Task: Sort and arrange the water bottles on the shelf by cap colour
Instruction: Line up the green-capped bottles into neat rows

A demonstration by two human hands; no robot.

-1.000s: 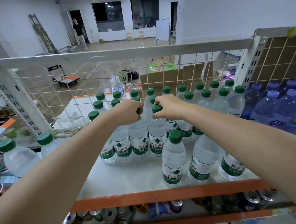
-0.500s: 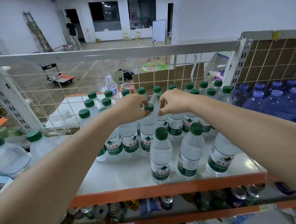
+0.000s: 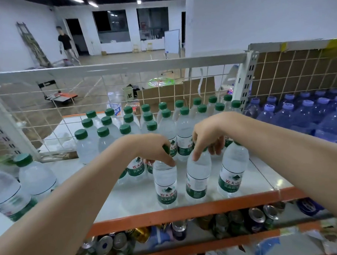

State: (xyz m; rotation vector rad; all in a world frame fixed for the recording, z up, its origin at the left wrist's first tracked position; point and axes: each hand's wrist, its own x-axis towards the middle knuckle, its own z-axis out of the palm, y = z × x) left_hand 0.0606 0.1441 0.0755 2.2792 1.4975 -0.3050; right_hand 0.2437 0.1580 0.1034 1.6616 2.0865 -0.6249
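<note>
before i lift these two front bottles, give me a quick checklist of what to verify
1. Left hand grips the cap end of the left front bottle: ok.
2. Right hand holds the middle front bottle: cannot tell, fingers only drape over its top.
3. Both bottles upright on the shelf: ok.
4. Third front bottle stands apart from the middle one: ok.
5. Caps are green like the rows behind: left cap green; middle cap hidden.
6. Blue-capped bottles kept in the neighbouring bay: ok.

Left grip (image 3: 153, 149), right grip (image 3: 209, 135) curled downward
</note>
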